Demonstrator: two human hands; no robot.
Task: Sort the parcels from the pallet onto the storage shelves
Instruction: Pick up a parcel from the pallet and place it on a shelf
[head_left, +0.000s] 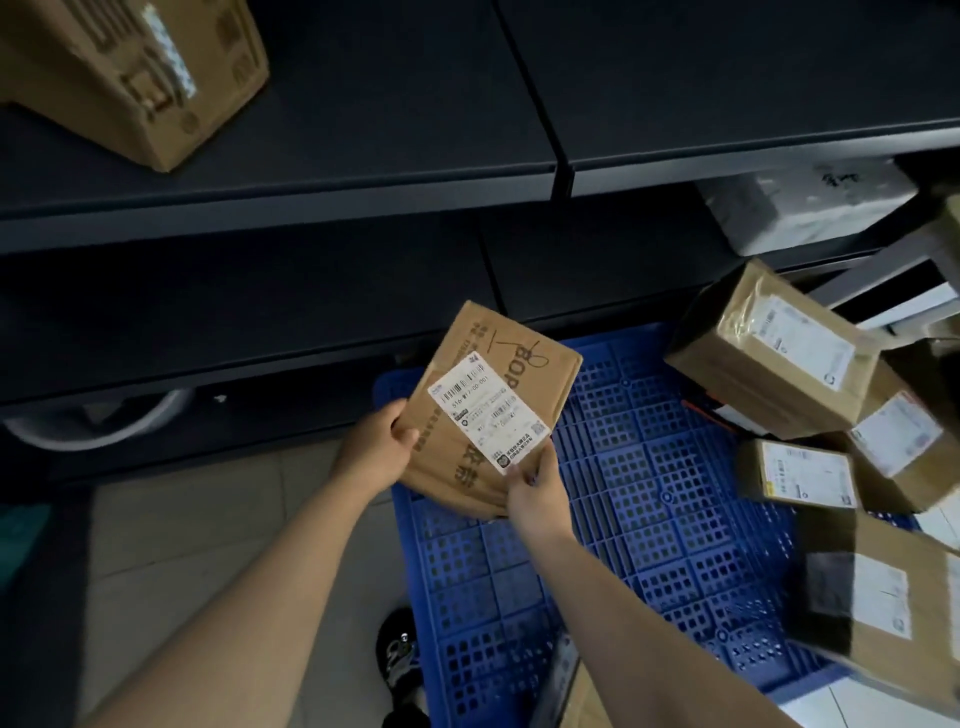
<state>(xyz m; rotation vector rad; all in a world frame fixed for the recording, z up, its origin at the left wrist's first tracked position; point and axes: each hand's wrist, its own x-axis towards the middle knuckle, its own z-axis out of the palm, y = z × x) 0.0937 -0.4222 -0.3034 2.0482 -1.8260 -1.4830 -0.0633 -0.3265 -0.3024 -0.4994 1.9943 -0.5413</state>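
I hold a flat brown cardboard parcel (524, 364) with a white shipping label above the blue plastic pallet (649, 499). My left hand (376, 444) grips the parcel's left edge, thumb on top. My right hand (537, 493) pinches its near lower corner by the label. Several more brown parcels (769, 358) are piled on the pallet's right side. The dark storage shelves (363, 171) run across the upper part of the view, with one large brown box (130, 78) on the top-left shelf.
A white wrapped parcel (800, 208) lies on a lower shelf at the right. A pale round object (98, 426) sits under the bottom shelf at the left. My dark shoe (400, 654) stands on the tiled floor beside the pallet's left edge.
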